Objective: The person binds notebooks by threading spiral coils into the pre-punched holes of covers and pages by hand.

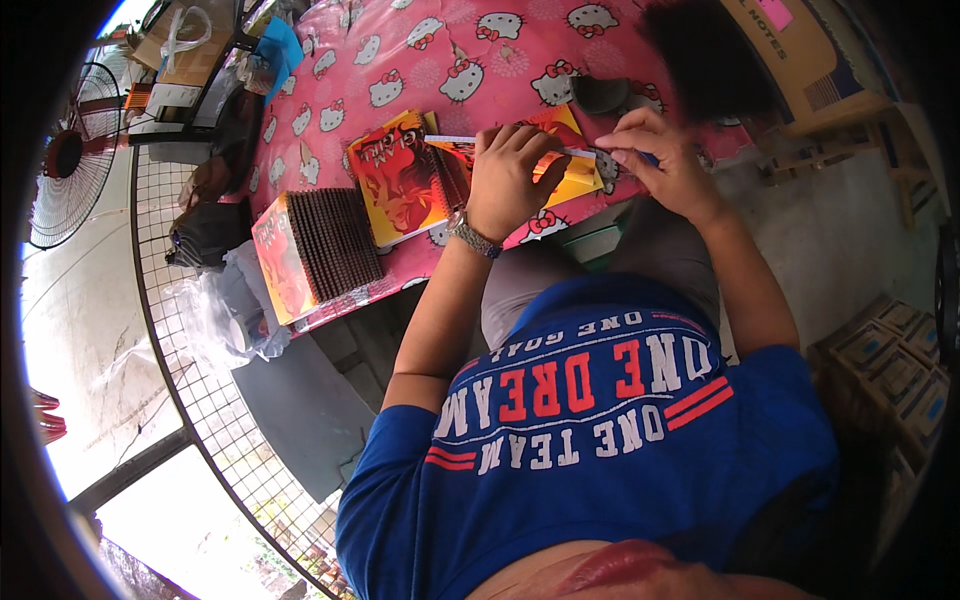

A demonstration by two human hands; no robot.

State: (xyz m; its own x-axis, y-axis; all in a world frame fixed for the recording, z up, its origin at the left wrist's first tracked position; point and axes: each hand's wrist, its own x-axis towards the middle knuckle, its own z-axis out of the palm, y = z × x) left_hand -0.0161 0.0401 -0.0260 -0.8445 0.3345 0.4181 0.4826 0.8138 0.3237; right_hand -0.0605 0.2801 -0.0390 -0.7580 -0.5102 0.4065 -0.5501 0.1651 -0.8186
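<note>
My left hand (pixel 512 178), with a wristwatch (pixel 472 236) on its wrist, is closed over a notebook (pixel 577 178) with a red and yellow cover. A white page edge of it shows beside the fingers. At the notebook's right end my right hand (pixel 662 165) pinches with thumb and forefinger. What lies between those fingertips is too small to make out. Just left of my left hand, another red and yellow notebook (pixel 395 185) lies on the table, printed with a face. Farther left stands a stack of notebooks (pixel 335 245) with dark coil spines.
A pink cloth with cartoon cats covers the table (pixel 460 85). Beyond my right hand sit a dark bowl (pixel 602 95), a black bristly pile (pixel 700 60) and a cardboard box (pixel 800 65). At left are a fan (pixel 75 155), plastic bags (pixel 235 305) and a wire grid (pixel 165 260).
</note>
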